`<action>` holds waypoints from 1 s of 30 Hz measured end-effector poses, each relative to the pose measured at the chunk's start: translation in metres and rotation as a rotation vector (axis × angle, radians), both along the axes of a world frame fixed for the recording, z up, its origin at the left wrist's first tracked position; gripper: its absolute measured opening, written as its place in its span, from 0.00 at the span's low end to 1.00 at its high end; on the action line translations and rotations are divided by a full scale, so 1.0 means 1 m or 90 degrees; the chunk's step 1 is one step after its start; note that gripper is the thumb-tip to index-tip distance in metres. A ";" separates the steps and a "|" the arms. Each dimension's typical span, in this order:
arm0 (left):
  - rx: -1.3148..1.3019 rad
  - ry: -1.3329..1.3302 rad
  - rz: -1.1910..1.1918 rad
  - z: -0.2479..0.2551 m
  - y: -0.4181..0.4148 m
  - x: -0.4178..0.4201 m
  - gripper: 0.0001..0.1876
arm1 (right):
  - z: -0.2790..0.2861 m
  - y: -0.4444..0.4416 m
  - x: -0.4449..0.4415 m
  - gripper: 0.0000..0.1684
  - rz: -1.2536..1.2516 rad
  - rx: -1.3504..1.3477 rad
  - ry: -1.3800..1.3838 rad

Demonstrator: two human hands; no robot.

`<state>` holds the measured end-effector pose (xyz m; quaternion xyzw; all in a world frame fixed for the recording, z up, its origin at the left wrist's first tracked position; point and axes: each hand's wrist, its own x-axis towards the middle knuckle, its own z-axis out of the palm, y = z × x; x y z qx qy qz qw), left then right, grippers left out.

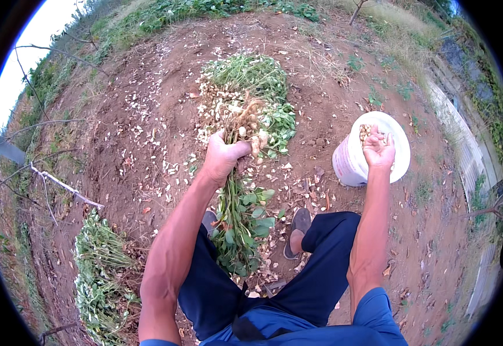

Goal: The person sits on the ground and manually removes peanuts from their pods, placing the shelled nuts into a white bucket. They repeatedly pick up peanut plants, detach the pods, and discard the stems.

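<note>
My left hand point(224, 158) grips the stems of an uprooted peanut plant point(242, 225), roots away from me and leaves hanging down between my knees. Pale peanut pods point(258, 140) cling to its roots beside my thumb. Over the mouth of a white plastic bucket point(348, 162), my right hand point(379, 151) is palm up with its fingers spread and slightly curled. Peanuts point(366, 129) show inside the bucket near those fingertips; I make out none lying on the palm. Just beyond my left hand lies a heap of peanut plants point(251, 78) with pods on the near side.
Another pile of pulled plants point(104, 277) lies at the lower left, near a bare branch point(65, 186). Dry leaves and pale bits litter the brown soil point(169, 95). Shoes point(299, 229) flank the held plant. Pale boards or sheeting point(461, 138) run along the right.
</note>
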<state>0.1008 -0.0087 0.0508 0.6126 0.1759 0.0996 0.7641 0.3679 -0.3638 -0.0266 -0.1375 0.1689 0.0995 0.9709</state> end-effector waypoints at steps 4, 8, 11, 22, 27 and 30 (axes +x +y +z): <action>0.033 0.006 -0.009 -0.018 0.008 0.002 0.09 | 0.019 0.089 -0.082 0.17 0.173 -0.254 -0.209; 0.065 -0.011 0.016 -0.028 0.000 0.008 0.12 | 0.051 0.146 -0.165 0.29 0.233 -0.601 -0.569; 0.107 0.020 0.021 -0.027 -0.008 0.010 0.14 | 0.047 0.161 -0.182 0.42 0.267 -0.810 -0.720; 0.209 0.038 -0.023 -0.040 -0.007 0.014 0.21 | 0.039 0.171 -0.177 0.30 0.378 -0.860 -0.760; 0.165 0.103 -0.078 -0.028 -0.006 0.011 0.20 | 0.043 0.164 -0.178 0.20 0.392 -0.936 -0.802; 0.128 0.080 -0.181 -0.022 0.001 0.007 0.21 | 0.047 0.161 -0.176 0.18 0.483 -0.912 -0.803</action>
